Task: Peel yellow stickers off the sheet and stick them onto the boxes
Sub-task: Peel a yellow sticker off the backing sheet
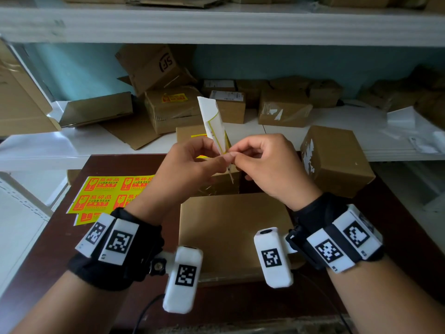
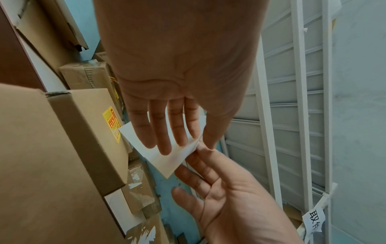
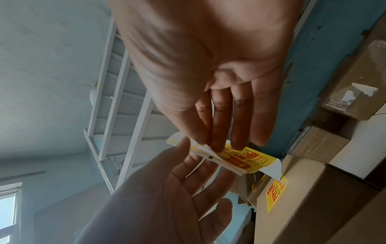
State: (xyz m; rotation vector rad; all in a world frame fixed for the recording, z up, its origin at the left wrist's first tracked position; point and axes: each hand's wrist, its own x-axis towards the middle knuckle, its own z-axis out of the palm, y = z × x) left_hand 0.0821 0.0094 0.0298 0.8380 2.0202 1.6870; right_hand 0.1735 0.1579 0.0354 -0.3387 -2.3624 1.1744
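Nearest the camera, a flat cardboard box (image 1: pixel 231 232) lay on the dark brown counter (image 1: pixel 395 227), between the two forearms with their black wrist straps and white marker blocks. Above it, both hands met in the air over a small sticker strip (image 1: pixel 215 126) held upright, its white backing towards the head camera and a thin yellow edge showing. The left hand (image 1: pixel 190 165) had its grip clamped on the strip's lower end, thumb and forefinger pinching it while the other fingers lay against the backing. The right hand (image 1: pixel 269 165) had its grip pinched together on the same lower corner, forefinger and thumb at the edge; the right wrist view showed the printed yellow face (image 3: pixel 244 156) of the strip, folded. To the left on the counter lay a sheet of yellow stickers (image 1: pixel 108 194) with red print, partly hidden by the left wrist. To the right, a brown box (image 1: pixel 337 160) sat tilted on the counter. Just behind the hands stood another box (image 1: pixel 190 133) already carrying a yellow sticker. Farther back, the white shelf (image 1: pixel 72 141) held a jumble of cardboard boxes, one (image 1: pixel 173 109) with a yellow sticker on top.
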